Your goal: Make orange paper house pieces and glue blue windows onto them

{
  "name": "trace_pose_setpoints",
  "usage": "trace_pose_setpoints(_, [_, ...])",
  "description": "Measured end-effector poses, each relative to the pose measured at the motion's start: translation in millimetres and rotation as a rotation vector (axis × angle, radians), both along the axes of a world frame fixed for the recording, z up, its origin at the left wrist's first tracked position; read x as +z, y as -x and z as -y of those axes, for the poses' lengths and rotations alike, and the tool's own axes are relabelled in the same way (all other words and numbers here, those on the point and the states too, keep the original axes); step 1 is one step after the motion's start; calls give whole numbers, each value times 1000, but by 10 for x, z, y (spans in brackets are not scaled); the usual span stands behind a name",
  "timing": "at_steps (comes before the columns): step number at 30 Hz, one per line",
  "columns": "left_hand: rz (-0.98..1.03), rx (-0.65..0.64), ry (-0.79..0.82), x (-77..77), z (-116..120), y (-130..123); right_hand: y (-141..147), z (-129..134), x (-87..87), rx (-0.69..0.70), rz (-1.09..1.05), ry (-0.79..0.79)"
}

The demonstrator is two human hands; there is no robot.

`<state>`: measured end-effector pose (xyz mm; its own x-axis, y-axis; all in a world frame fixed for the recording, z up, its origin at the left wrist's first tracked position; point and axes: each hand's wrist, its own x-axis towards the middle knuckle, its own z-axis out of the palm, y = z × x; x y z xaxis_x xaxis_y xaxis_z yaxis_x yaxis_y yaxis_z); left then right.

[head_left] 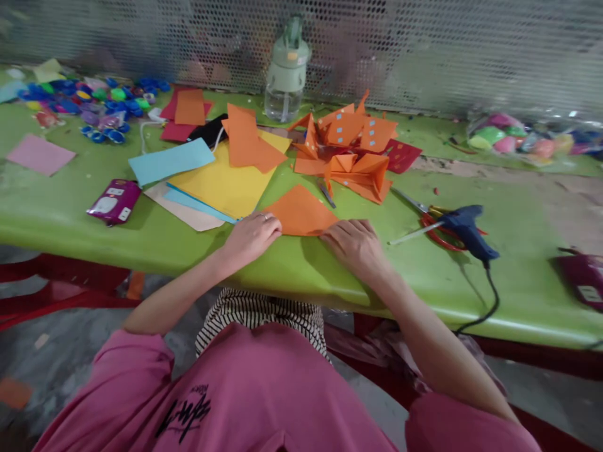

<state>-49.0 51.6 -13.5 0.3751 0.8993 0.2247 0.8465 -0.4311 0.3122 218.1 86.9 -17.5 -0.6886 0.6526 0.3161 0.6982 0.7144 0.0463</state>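
Observation:
An orange paper lies on the green tabletop near its front edge, its upper corner pointing away from me and a straight edge toward me. My left hand is closed at the paper's left corner, fingers pressed together on it. At the right corner, my right hand has its fingers bunched down on the paper's edge. Just behind the paper lie a small dark pointed tool and several folded orange paper pieces, some with pale square dots.
Yellow sheets and a light blue strip lie left. A bottle stands by the mesh panel. To the right are red-handled scissors and a corded blue glue gun. A purple packet lies far left.

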Motion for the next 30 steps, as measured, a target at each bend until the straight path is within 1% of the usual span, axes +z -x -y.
trace_pose_setpoints(2, [15,-24,36,35,9,14,-30,66,4,24,-14,-43])
trace_pose_setpoints(4, [17,-13,46,82,-23,98,-53,92,-10,35,-52,-75])
trace_pose_setpoints(6, [-7,61,20,151,-112,277,-58,85,-31,33,-93,-73])
trace_pose_setpoints(7, [-26,122,-10,193,-181,401,-53,76,-41,29,-112,-63])
trace_pose_setpoints(8, [-39,213,-55,239,-265,541,-43,67,-49,23,-132,-52])
trace_pose_setpoints(10, [-52,345,-102,330,-480,846,-17,55,-56,15,-176,-21])
trace_pose_setpoints(12, [-71,456,-92,406,-747,1139,8,55,-53,12,-220,15])
trace_pose_setpoints(15, [-65,613,-21,476,-1184,1472,24,62,-45,12,-278,85])
trace_pose_setpoints(17, [-80,706,78,493,-1443,1607,22,62,-47,2,-317,124])
trace_pose_setpoints(19, [-85,727,172,492,-1636,1684,13,56,-56,-6,-356,145])
trace_pose_setpoints(20, [-83,718,240,487,-1705,1707,7,53,-61,-7,-373,150])
trace_pose_setpoints(21, [-84,703,271,480,-1758,1724,1,49,-65,-8,-385,155])
trace_pose_setpoints(26, [-96,624,349,458,-1898,1767,-24,37,-68,-7,-399,189])
trace_pose_setpoints(30, [-109,594,399,448,-1996,1767,-28,34,-66,-10,-400,204])
